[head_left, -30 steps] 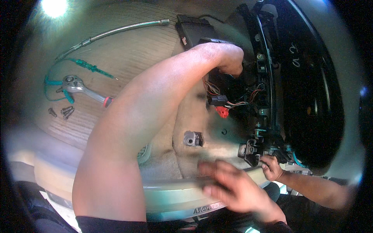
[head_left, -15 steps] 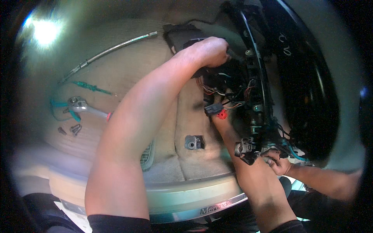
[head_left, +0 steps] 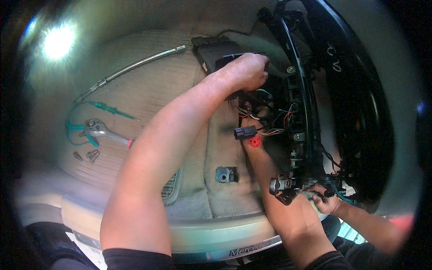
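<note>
My left hand [head_left: 251, 72] is curled at a black module [head_left: 227, 58] beside the tipped seat. Its fingers bend down out of sight, so what they grip is hidden. My right hand [head_left: 250, 110] reaches in beneath the left, among thin coloured wires [head_left: 235, 106] under the seat. Wires and dark parts cover most of its fingers. Across my right forearm hang a dark grey connector [head_left: 245, 132] on striped wires and a red plastic piece [head_left: 254, 141].
A seat frame rail [head_left: 302, 81] stands at right. Another person's hand [head_left: 325, 203] works at its lower end. On the beige carpet lie a flexible metal shaft [head_left: 135, 65], a ratchet [head_left: 105, 131], a green test probe [head_left: 112, 110] and bolts [head_left: 93, 155]. A bracket [head_left: 225, 175] sits in a carpet cut-out.
The view has shifted slightly, so most things sit a little lower. The grey connector has swung a little on its wires. My left hand keeps its curled pose at the module.
</note>
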